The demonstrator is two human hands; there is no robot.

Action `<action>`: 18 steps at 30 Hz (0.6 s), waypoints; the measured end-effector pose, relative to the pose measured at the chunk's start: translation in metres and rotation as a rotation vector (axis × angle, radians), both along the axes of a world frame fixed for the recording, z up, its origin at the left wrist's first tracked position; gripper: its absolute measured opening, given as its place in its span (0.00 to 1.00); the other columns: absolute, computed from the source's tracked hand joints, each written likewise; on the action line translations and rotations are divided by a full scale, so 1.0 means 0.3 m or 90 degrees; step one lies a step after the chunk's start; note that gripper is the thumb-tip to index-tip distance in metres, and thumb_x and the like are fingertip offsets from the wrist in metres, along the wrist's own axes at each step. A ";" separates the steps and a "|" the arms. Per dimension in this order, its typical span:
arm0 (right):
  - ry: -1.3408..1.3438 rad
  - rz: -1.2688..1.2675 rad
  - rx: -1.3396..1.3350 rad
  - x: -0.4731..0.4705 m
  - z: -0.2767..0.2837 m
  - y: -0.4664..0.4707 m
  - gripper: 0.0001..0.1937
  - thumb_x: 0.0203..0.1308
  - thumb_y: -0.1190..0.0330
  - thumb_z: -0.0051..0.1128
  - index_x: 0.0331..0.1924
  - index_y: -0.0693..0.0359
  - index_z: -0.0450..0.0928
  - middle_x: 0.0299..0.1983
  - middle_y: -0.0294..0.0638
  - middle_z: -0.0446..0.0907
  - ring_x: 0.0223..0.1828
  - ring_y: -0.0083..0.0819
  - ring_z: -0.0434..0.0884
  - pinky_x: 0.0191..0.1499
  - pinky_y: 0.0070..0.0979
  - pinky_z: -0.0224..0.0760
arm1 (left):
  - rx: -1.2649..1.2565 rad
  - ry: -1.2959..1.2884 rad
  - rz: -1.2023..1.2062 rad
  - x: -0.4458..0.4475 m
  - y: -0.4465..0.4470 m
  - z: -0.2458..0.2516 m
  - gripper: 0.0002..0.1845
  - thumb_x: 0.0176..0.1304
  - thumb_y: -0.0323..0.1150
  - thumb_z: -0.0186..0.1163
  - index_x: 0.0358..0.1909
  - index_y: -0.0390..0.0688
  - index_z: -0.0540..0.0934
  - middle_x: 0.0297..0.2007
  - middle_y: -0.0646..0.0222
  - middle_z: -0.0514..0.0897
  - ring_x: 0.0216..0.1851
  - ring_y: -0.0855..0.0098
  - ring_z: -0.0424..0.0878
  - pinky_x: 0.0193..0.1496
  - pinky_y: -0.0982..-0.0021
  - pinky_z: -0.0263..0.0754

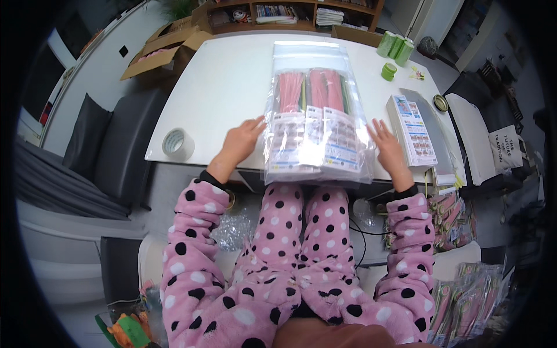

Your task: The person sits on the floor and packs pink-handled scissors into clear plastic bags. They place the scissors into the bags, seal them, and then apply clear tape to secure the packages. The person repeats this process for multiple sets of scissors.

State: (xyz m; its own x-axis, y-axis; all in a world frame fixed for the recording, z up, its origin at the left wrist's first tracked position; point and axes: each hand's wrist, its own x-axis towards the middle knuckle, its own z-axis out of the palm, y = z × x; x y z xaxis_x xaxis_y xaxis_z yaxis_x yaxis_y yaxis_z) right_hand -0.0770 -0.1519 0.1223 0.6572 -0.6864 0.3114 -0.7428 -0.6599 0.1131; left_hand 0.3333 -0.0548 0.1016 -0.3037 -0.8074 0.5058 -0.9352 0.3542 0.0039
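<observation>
A large clear plastic bag [313,91] lies flat on the white table, its near end reaching over the front edge. Inside it, bundles of pink strips [290,92] lie beside narrow green pieces, with printed paper sheets [289,141] covering their near part. At the bag's left side is my left hand [244,139], fingers apart, the fingertips at the plastic's edge. My right hand [386,145] is at the bag's right side, its fingers spread and touching or nearly touching the plastic. Neither hand grips anything.
Right of the bag lie a stack of printed cards [413,130], clear sleeves [435,126], green tape rolls [388,71] and green wrapped rolls [396,47]. A clear tape roll [177,143] stands at the left front. An open cardboard box [169,48] is beyond the table's left side.
</observation>
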 end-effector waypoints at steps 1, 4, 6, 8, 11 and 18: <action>-0.034 -0.004 -0.004 -0.011 0.035 0.025 0.37 0.41 0.87 0.44 0.63 0.55 0.64 0.63 0.46 0.65 0.66 0.45 0.61 0.59 0.33 0.64 | -0.025 0.011 0.015 0.032 0.034 0.020 0.17 0.51 0.23 0.55 0.45 0.44 0.78 0.52 0.68 0.78 0.47 0.66 0.79 0.40 0.68 0.78; -0.126 -0.041 -0.012 0.000 0.110 0.120 0.35 0.44 0.87 0.43 0.62 0.57 0.65 0.62 0.46 0.66 0.66 0.44 0.62 0.60 0.34 0.63 | -0.057 0.065 0.105 0.171 0.169 0.074 0.14 0.54 0.25 0.57 0.45 0.43 0.79 0.49 0.68 0.80 0.48 0.64 0.78 0.44 0.67 0.77; -0.159 0.021 -0.005 0.037 0.123 0.197 0.33 0.46 0.87 0.43 0.61 0.58 0.66 0.62 0.46 0.67 0.65 0.43 0.63 0.61 0.34 0.62 | -0.057 0.070 0.225 0.295 0.270 0.093 0.14 0.53 0.26 0.60 0.43 0.43 0.81 0.48 0.65 0.80 0.54 0.61 0.74 0.51 0.65 0.73; -0.146 0.019 0.029 0.068 0.124 0.263 0.28 0.51 0.85 0.43 0.60 0.59 0.68 0.61 0.48 0.68 0.65 0.43 0.64 0.62 0.33 0.62 | -0.023 0.080 0.277 0.432 0.380 0.103 0.16 0.50 0.28 0.63 0.44 0.43 0.81 0.50 0.62 0.79 0.59 0.58 0.69 0.58 0.62 0.67; -0.190 0.012 0.171 0.093 0.084 0.355 0.24 0.56 0.82 0.44 0.59 0.60 0.68 0.59 0.50 0.69 0.63 0.45 0.65 0.62 0.34 0.61 | 0.146 0.022 0.313 0.568 0.485 0.036 0.24 0.46 0.29 0.65 0.49 0.44 0.78 0.58 0.59 0.72 0.65 0.54 0.59 0.66 0.57 0.56; -0.203 0.025 0.286 0.101 -0.001 0.481 0.24 0.56 0.78 0.52 0.59 0.61 0.67 0.61 0.50 0.67 0.63 0.45 0.66 0.62 0.32 0.60 | 0.180 -0.121 0.382 0.695 0.412 -0.096 0.26 0.44 0.24 0.65 0.50 0.43 0.76 0.60 0.56 0.68 0.66 0.57 0.59 0.67 0.58 0.55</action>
